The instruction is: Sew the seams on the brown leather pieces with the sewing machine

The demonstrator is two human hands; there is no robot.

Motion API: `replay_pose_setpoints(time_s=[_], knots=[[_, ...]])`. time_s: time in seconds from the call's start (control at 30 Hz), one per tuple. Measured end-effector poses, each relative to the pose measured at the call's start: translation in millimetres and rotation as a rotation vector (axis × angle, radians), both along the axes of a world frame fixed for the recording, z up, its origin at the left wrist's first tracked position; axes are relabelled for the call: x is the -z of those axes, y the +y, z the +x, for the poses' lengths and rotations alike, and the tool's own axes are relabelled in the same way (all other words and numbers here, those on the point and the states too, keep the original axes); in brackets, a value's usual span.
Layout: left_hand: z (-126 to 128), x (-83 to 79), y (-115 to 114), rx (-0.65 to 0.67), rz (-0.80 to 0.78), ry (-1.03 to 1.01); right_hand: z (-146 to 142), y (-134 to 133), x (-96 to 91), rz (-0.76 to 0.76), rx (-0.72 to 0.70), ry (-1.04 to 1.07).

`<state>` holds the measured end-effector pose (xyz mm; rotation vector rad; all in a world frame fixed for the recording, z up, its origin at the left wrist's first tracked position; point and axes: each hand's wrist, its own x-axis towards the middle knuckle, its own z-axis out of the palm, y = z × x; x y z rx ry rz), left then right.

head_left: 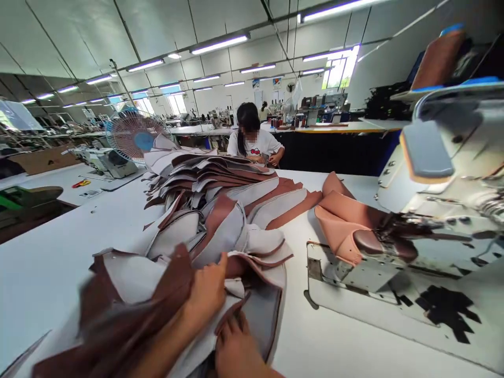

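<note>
A pile of stitched leather pieces (220, 210), grey panels with brown edging, lies heaped on the white worktable (51, 273). My left hand (208, 294) grips a blurred brown-and-grey leather piece (134, 299) at the near end of the pile. Just below it, my right hand (236, 346) curls its fingers on the grey panel of that same material. To the right, a pink-tan leather piece (342, 226) rests by the foot of the sewing machine (433, 199), out of reach of both hands.
Behind the pile, a co-worker (252, 142) sits at a facing table, hands on work. A standing fan (136, 134) and another sewing machine (106, 163) stand to the far left. Further machines and tables fill the hall behind.
</note>
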<state>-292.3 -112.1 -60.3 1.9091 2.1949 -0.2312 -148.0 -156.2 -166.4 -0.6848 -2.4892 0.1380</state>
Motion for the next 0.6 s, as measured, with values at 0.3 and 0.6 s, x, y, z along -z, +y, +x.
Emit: replay_pose_setpoints(time_s=[0.3, 0.6], knots=[[99.8, -53.5, -20.7, -0.127, 0.114, 0.316, 100.0, 2.9, 14.1, 0.409, 0.034, 0.571], [119.4, -188.1, -78.7, -0.203, 0.182, 0.395, 118.8, 9.9, -14.0, 0.145, -0.119, 0.331]])
